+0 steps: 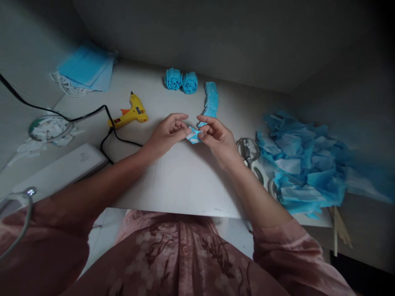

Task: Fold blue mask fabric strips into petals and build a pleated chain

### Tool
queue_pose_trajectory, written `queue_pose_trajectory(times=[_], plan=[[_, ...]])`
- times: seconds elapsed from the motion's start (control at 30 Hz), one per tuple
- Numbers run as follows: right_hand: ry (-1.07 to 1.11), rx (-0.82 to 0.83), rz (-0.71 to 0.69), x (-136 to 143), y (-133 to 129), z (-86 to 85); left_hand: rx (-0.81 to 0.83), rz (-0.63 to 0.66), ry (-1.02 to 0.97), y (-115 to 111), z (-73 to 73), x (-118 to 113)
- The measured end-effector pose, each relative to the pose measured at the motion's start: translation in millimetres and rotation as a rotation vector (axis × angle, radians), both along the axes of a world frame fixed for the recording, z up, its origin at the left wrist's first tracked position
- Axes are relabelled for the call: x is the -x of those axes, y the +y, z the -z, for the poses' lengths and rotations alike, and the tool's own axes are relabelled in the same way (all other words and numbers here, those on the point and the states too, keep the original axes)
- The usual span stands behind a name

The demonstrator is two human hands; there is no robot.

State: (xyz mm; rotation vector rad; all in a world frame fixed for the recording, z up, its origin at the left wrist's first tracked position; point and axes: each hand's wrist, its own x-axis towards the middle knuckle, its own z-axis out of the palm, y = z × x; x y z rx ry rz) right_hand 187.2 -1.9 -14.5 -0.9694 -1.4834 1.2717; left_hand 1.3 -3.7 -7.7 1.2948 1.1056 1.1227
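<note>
"The count?"

"Left hand (171,130) and right hand (217,137) are pinching one blue piece (194,135) at centre; two blue rosettes (173,79) and one blue strip (211,98) are lying farther, one glue gun (132,113) left."

"Surface?"

"A white table (185,176) is meeting a grey far wall (197,37); its top is stretching to the near edge, blue scraps (302,156) bounding the right."

Blue piece (194,139), 2 blue rosettes (173,79).

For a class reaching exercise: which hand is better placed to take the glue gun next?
The left hand, probably: nearer the glue gun than the right hand, though both pinch the blue piece.
</note>
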Motion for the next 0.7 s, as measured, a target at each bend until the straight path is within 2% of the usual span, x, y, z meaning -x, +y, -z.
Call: queue_pose_trajectory(times=[0.07, 0.13, 0.4, 0.7], plan=[[-0.017, -0.008, -0.007, -0.3, -0.2, 0.7, 0.096, 0.137, -0.007, 0.3, 2.8, 1.3], [-0.044, -0.015, -0.015, -1.3, 0.0, 1.0, 0.149, 0.207, 0.0, -0.4, 4.2, 2.5], [-0.185, -0.047, -0.021, -5.4, 0.4, -6.2, 0.105, 0.177, 0.09, -3.5, -1.8, 3.4], [-0.154, -0.119, -0.066, -1.7, -2.7, -8.4, 0.01, 0.214, 0.19, -5.1, -3.9, 1.0]])
